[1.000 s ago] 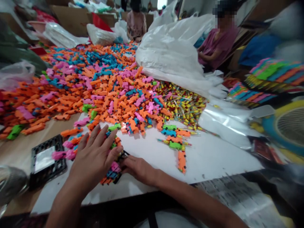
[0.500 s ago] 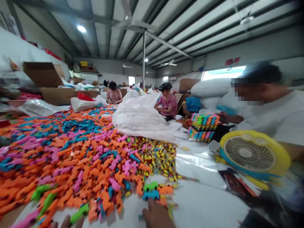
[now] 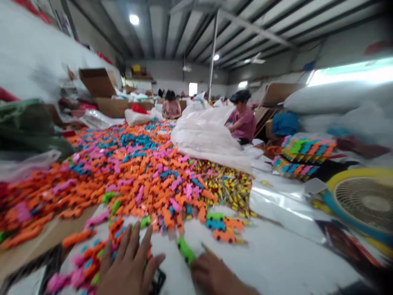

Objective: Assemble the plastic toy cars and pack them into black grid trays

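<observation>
My left hand [image 3: 127, 262] lies spread, palm down, over a loose group of small plastic toy cars in pink, orange and blue. My right hand [image 3: 215, 272] is curled at the bottom centre, its fingers closed at the lower end of a green toy car [image 3: 186, 250]. A thin pointed piece [image 3: 207, 247] sticks up by those fingers; blur hides whether it is gripped. Just beyond sit a blue toy car [image 3: 215, 224], another green car [image 3: 215, 216] and two orange cars, set close together with thin yellow-tipped pieces at their ends.
A large heap of toy cars [image 3: 138, 172] covers the left and middle. Beside it lies a pile of small yellow and red pieces [image 3: 229, 184], below a white sack [image 3: 208, 131]. A fan [image 3: 368, 200] and stacked car packs [image 3: 307, 149] stand right. Co-workers sit farther back.
The view has swung left and down. My left hand has come fully into view, spread over the cars. My right hand has drawn back from the grouped cars to a green one.
</observation>
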Available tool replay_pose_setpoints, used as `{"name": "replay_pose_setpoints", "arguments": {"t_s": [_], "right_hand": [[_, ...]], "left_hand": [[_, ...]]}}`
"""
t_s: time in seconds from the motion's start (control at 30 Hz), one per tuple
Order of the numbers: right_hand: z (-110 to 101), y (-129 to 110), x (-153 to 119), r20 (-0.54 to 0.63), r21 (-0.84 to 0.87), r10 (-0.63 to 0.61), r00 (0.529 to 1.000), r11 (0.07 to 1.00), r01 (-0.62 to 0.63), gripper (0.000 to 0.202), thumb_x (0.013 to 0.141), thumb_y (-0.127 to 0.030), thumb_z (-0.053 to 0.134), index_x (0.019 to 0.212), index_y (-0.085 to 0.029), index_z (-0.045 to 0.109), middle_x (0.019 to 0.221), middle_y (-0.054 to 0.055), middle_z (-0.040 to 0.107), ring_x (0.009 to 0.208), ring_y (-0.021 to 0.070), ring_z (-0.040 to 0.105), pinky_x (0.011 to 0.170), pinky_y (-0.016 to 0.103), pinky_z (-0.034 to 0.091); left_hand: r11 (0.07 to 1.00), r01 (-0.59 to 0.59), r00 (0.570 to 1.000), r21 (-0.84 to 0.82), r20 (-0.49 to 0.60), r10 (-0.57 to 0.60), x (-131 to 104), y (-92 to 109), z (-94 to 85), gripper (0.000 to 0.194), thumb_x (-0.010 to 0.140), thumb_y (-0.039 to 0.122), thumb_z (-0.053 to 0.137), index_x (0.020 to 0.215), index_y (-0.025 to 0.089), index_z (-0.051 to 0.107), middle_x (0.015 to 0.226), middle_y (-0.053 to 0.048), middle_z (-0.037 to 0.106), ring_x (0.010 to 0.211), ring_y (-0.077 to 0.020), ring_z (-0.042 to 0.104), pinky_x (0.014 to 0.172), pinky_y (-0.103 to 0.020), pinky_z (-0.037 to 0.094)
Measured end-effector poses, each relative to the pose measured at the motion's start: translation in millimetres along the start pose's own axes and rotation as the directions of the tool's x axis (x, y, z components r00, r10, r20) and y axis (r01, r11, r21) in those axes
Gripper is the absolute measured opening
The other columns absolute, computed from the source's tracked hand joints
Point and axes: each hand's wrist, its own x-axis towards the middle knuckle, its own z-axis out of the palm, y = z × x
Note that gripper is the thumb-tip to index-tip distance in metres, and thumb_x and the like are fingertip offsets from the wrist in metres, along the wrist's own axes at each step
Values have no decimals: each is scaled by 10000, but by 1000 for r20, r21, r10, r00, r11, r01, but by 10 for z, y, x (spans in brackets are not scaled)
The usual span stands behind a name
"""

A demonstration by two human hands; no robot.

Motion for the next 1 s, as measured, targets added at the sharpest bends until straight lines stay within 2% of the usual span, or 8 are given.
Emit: {"name": "replay_pose_setpoints", "arguments": {"t_s": [0.07, 0.23, 0.37, 0.53, 0.63, 0.73, 0.8, 1.0], "right_hand": [[1, -46, -94, 1, 8, 63, 998, 998, -63, 225, 940, -188, 432, 1041, -230, 628, 1106, 58, 637, 1021, 201, 580, 888, 338, 452], [-86, -182, -19, -40, -284, 306, 951, 909, -304, 351, 850, -432, 631, 1031, -135, 585, 1027, 125, 621, 893, 256, 617, 728, 323, 450], [-141, -255, 62, 23, -307, 413, 911, 870, -387, 136, 886, -283, 574, 895, -149, 591, 925, 107, 658, 839, 231, 636, 676, 289, 412], [6, -296, 140, -60, 230, 347, 936, 917, -325, 86, 882, -272, 532, 839, -202, 508, 721, 0, 612, 661, 152, 612, 609, 254, 432], [317, -356, 280, 3, 680, 244, 970, 710, -181, 166, 838, -321, 581, 928, -218, 487, 732, -35, 587, 620, 130, 618, 603, 255, 493], [602, -392, 407, 21, 846, 110, 994, 528, -76, 243, 802, -360, 631, 951, -216, 504, 792, -24, 606, 684, 137, 629, 670, 281, 530], [686, -377, 431, -10, 832, 69, 998, 554, -30, 208, 832, -355, 607, 950, -213, 511, 777, -22, 607, 687, 139, 619, 672, 280, 528], [700, -405, 396, -65, 410, -80, 995, 907, 100, 152, 876, -153, 497, 1006, -210, 553, 972, 40, 618, 906, 194, 590, 858, 337, 498]], "left_hand": [[993, 116, 993, 6, -30, -116, 14, 97, -151, 550, 910, 512, 367, 1348, 220, 528, 1465, -163, 424, 1374, -381, 357, 1073, -664, 243], [987, 161, 984, -2, 72, -160, 89, 223, -317, 648, 941, 569, 243, 1424, 173, 416, 1507, -202, 344, 1417, -362, 276, 1105, -647, 197], [983, 182, 978, -25, 112, -178, 80, 245, -355, 664, 939, 588, 229, 1431, 177, 400, 1517, -198, 328, 1429, -353, 252, 1112, -648, 183], [979, 200, 974, -48, 119, -193, 84, 263, -381, 671, 937, 595, 230, 1437, 176, 387, 1517, -197, 334, 1433, -336, 252, 1128, -630, 166], [979, 197, 973, -47, 129, -190, 85, 266, -379, 661, 943, 582, 233, 1451, 177, 361, 1524, -197, 322, 1434, -337, 248, 1126, -627, 172], [980, 195, 973, -46, 134, -188, 77, 261, -374, 633, 955, 547, 237, 1455, 177, 351, 1531, -193, 309, 1438, -330, 241, 1134, -614, 160], [979, 196, 973, -51, 134, -188, 72, 258, -373, 628, 957, 540, 235, 1456, 177, 350, 1532, -190, 308, 1440, -327, 235, 1138, -608, 152], [977, 195, 974, -89, 136, -182, 75, 251, -378, 668, 951, 566, 155, 1456, 176, 351, 1541, -190, 287, 1447, -327, 212, 1138, -611, 141]]}}
